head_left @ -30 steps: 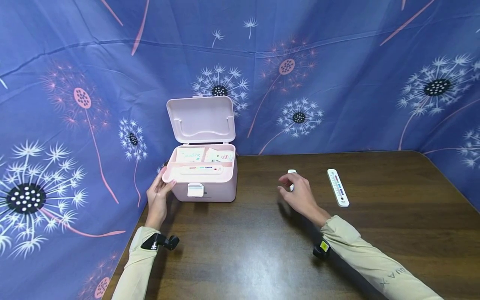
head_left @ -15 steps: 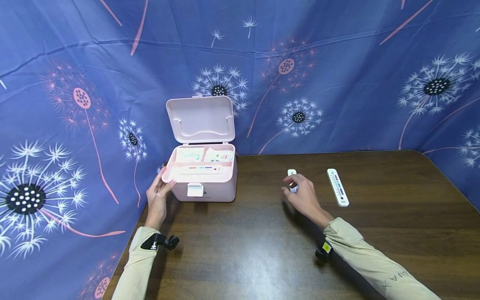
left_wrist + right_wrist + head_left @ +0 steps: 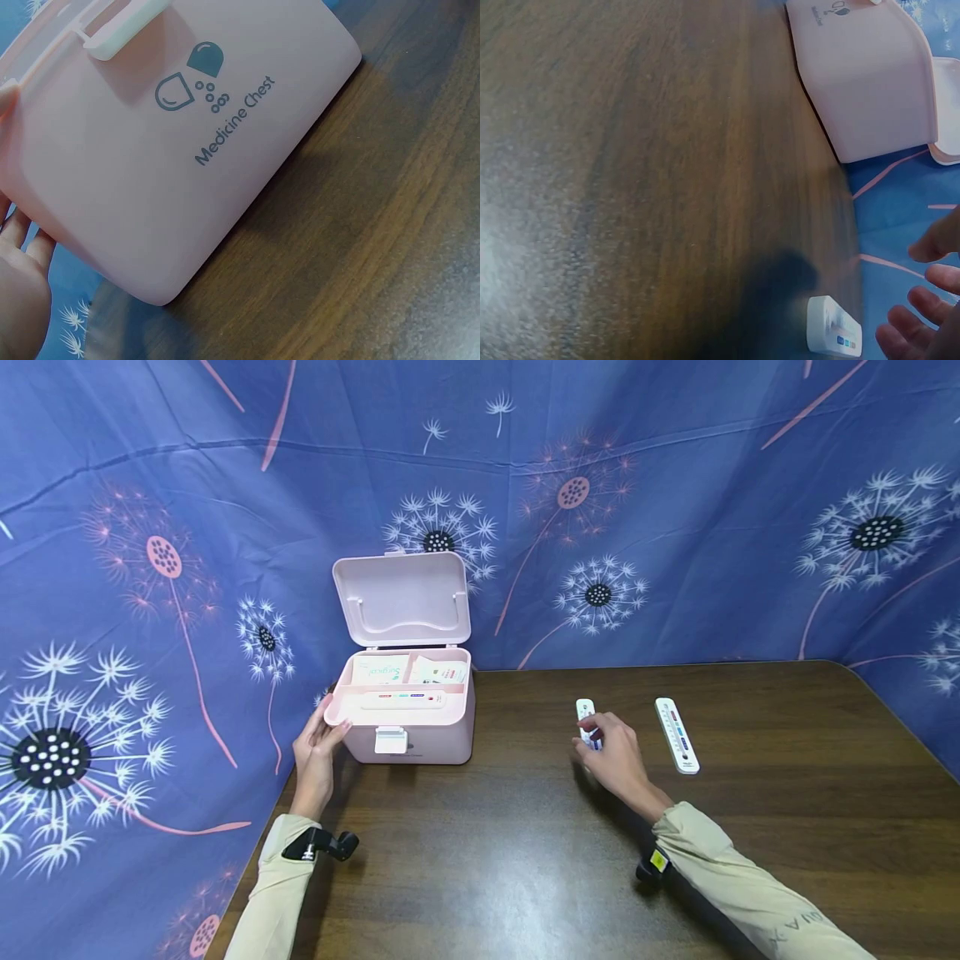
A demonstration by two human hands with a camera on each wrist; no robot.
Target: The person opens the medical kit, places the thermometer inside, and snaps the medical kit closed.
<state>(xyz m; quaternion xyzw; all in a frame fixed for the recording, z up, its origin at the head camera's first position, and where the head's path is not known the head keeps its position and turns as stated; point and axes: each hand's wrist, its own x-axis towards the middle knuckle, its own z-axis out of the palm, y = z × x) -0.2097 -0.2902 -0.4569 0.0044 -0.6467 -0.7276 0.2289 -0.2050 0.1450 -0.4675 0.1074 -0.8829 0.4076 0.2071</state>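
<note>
1. The left hand (image 3: pixel 317 764) grips the pink box (image 3: pixel 442 743) at its near left corner, thumb at the rim — presumably to steady it.
2. The lid (image 3: pixel 405 597) stands raised, so the thermometer (image 3: pixel 403 699) lying in the front compartment shows.
3. The right hand (image 3: pixel 621 762), fingers apart and loosely bent, holds nothing; it hovers by a second thermometer (image 3: pixel 585 712) on the counter (image 3: pixel 510 827) — a pose that would suit pinching.
4. A third thermometer (image 3: pixel 677 737) lies farther right, untouched.
</note>
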